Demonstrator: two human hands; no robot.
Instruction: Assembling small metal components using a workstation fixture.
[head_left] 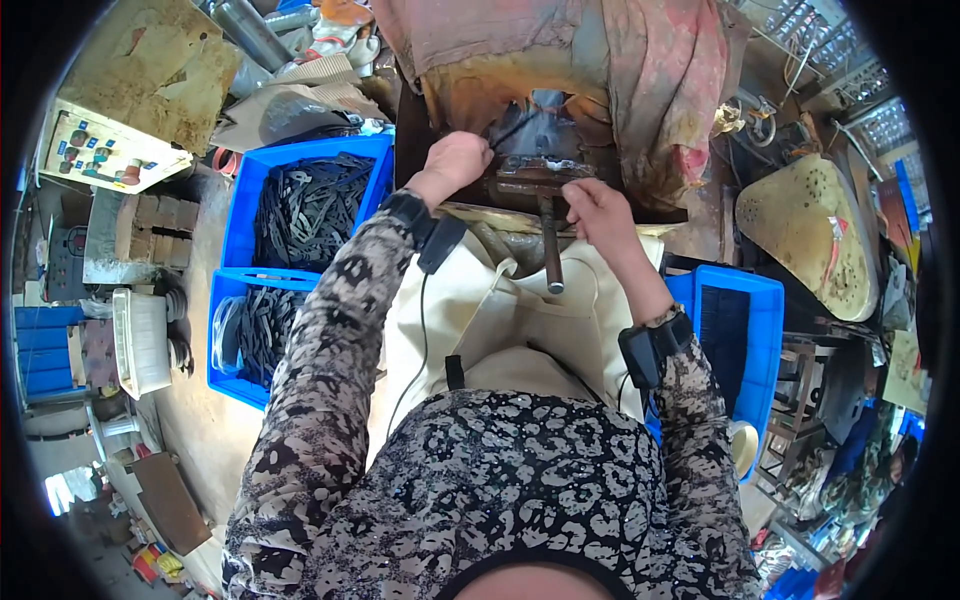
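My left hand (455,165) is closed in a pinch, and a thin dark metal strip (516,126) runs from its fingertips toward the opening of a hooded machine. Bluish-white haze or light fills that opening. My right hand (602,214) has its fingers curled together at the right end of a rusty metal fixture (527,184); whatever they hold is hidden. From the fixture a round steel rod (551,246) points down toward my lap, just left of the right hand. Small metal bits lie along the fixture's top edge.
A stained reddish cloth (660,90) drapes over the machine's hood. To the left, two blue crates (312,150) hold many dark metal strips; another blue crate (765,300) stands at right. A pale stool seat (808,235) is beyond it. A pale apron (420,320) covers my lap.
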